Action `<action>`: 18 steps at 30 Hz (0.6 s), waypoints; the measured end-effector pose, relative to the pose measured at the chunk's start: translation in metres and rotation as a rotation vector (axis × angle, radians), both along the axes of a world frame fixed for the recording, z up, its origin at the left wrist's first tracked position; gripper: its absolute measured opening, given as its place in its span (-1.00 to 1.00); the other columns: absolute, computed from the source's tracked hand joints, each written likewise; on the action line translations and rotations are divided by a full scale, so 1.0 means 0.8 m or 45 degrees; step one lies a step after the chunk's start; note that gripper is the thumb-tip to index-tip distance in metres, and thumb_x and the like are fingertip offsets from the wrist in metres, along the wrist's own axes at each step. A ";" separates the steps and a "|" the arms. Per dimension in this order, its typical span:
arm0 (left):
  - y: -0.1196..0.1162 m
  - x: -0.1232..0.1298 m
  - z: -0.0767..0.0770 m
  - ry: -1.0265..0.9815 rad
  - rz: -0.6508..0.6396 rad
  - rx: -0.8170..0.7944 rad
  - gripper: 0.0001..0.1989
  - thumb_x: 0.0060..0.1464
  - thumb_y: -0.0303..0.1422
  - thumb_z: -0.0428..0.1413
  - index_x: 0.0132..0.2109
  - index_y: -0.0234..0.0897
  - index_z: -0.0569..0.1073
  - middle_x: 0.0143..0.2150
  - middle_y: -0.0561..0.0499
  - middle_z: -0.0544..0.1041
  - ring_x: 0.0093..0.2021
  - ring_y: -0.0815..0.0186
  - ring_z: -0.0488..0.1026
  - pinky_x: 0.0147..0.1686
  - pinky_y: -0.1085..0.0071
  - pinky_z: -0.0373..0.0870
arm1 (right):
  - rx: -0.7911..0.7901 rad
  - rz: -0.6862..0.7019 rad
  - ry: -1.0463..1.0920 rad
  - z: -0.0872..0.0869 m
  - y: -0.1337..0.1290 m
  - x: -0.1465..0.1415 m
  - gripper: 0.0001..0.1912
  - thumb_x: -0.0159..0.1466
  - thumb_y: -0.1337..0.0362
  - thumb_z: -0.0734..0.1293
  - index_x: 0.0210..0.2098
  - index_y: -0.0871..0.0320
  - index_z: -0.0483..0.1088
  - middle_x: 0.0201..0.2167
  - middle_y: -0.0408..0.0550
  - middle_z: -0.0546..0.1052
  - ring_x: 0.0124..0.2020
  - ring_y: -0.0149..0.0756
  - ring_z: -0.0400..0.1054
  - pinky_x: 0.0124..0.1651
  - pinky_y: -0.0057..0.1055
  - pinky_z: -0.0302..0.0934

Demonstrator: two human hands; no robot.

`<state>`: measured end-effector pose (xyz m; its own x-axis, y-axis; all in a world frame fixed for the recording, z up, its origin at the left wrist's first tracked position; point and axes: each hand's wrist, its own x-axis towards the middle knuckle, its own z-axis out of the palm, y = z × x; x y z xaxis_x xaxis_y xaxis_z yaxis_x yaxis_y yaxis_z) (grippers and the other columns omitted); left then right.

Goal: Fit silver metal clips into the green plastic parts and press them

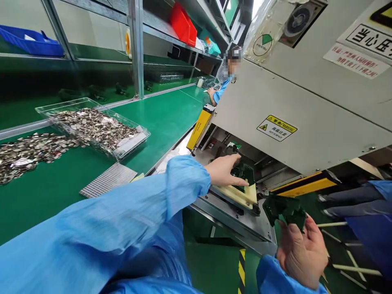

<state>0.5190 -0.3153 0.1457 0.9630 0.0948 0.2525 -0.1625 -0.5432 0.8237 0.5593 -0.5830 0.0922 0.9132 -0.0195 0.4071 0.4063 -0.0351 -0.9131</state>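
Observation:
My left hand (225,170) reaches into the press machine, thumb and fingers apart, above a cream-coloured fixture (251,196). A dark, glossy part (246,173) sits in this fixture, partly covered by the hand; whether the fingertips touch it is hard to see. Outside the machine, at the lower right, my right hand (303,249) is closed on a dark green-black moulded plastic part (283,208), pinching its lower edge between thumb and fingers. Blue sleeves cover both arms.
The machine housing (294,98) overhangs the fixture, with yellow bars (200,128) at its opening. On the green bench (165,110) lie a clear tray (134,149) of small metal pieces, a loose pile (30,153) and a gridded sheet (108,179). A co-worker's hand (211,94) shows farther back.

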 end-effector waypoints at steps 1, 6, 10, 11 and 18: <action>-0.005 0.009 0.002 0.049 -0.014 -0.032 -0.12 -0.13 -0.14 0.32 0.27 -0.43 0.22 0.14 -0.32 0.44 0.13 -0.05 0.41 0.13 0.08 0.34 | -0.030 0.027 -0.003 0.003 0.003 0.009 -0.38 0.13 0.02 0.45 0.13 -0.01 0.28 0.27 0.17 0.24 0.31 0.26 0.06 0.31 0.36 -0.09; 0.007 -0.027 0.014 -0.071 0.146 -0.281 -0.18 -0.17 -0.19 0.35 0.22 -0.44 0.31 0.02 -0.25 0.49 0.01 0.06 0.47 0.02 0.17 0.45 | -0.176 0.220 -0.083 0.030 0.044 0.049 -0.30 0.00 0.03 0.54 0.06 0.13 0.34 0.05 0.19 0.46 0.16 0.15 0.30 0.25 0.17 0.12; 0.041 -0.121 -0.002 -0.098 0.256 -0.464 -0.42 -0.12 -0.30 0.32 0.07 -0.38 0.44 -0.09 -0.14 0.53 -0.13 0.18 0.51 -0.09 0.21 0.52 | -0.491 0.560 -0.119 0.042 0.085 0.074 -0.32 -0.03 0.01 0.55 0.01 0.14 0.39 -0.05 0.12 0.53 0.03 0.03 0.41 0.18 0.06 0.23; 0.049 -0.145 -0.014 -0.067 0.289 -0.496 -0.47 -0.11 -0.31 0.32 0.04 -0.36 0.46 -0.10 -0.13 0.53 -0.14 0.19 0.51 -0.09 0.21 0.52 | -0.539 0.628 -0.117 0.042 0.094 0.078 -0.33 -0.02 0.00 0.54 0.01 0.13 0.39 -0.05 0.11 0.53 0.02 0.01 0.41 0.18 0.06 0.22; 0.069 -0.217 -0.123 0.089 0.402 -0.783 -0.48 -0.13 -0.29 0.34 0.04 -0.26 0.50 0.15 -0.22 0.42 0.15 0.01 0.41 0.15 0.00 0.35 | -0.818 0.420 -0.314 0.019 0.077 0.068 -0.30 0.13 -0.13 0.39 0.13 0.13 0.31 0.10 0.15 0.44 0.18 0.11 0.27 0.24 0.12 0.08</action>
